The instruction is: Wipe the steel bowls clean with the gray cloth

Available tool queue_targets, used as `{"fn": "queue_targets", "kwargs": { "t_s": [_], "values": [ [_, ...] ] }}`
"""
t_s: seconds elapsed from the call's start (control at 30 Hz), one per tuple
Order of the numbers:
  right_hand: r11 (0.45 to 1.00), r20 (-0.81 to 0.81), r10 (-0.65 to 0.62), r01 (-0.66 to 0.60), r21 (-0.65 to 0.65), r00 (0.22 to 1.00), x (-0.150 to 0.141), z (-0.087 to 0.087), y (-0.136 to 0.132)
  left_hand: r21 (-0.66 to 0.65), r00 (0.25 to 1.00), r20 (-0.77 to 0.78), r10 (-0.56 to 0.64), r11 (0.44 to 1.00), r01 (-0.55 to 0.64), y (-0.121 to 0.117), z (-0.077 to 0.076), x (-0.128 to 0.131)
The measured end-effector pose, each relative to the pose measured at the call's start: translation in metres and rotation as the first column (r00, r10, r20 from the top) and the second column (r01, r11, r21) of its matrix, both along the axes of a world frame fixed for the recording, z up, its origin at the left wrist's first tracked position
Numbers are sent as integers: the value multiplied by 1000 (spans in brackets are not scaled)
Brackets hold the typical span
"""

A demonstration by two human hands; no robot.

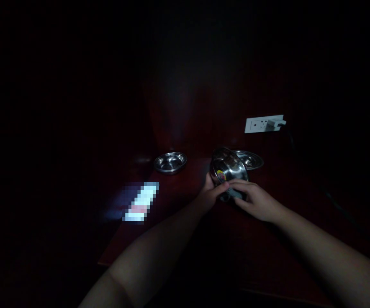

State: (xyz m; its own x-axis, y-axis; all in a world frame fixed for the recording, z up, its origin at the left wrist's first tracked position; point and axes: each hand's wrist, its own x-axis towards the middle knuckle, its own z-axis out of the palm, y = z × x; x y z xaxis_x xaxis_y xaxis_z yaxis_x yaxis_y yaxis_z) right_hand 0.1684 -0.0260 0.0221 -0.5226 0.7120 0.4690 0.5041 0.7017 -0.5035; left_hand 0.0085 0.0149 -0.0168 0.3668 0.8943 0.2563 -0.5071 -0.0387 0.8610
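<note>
A shiny stainless steel bowl (pixel 233 167) with a yellow sticker is tilted on its side above the dark red table. My left hand (pixel 211 192) grips its near left edge, the thumb lying across the rim. On the near right side, my right hand (pixel 255 200) is closed round a crumpled grey-green cloth (pixel 234 193) and presses it against the bowl. The fingers under the bowl are hidden. Just behind it lies a steel lid (pixel 251 160), partly covered by the bowl. A shallow steel dish (pixel 171 162) rests farther left, apart from both hands.
A brightly lit, pixelated rectangle (pixel 142 202) lies on the left of the table (pixel 185 184). On the back wall is a white socket plate (pixel 258 125) with a plug (pixel 276 124) in it. A cable runs down at the right. The surroundings are very dark.
</note>
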Motion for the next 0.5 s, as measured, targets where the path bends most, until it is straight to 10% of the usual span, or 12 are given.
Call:
{"fn": "queue_targets", "kwargs": {
  "t_s": [0.5],
  "values": [
    [958, -220, -285, 285, -34, 933, 8, 2, -1, -77, 986, -125, -107, 992, 98, -5, 5, -4]
  ]
}}
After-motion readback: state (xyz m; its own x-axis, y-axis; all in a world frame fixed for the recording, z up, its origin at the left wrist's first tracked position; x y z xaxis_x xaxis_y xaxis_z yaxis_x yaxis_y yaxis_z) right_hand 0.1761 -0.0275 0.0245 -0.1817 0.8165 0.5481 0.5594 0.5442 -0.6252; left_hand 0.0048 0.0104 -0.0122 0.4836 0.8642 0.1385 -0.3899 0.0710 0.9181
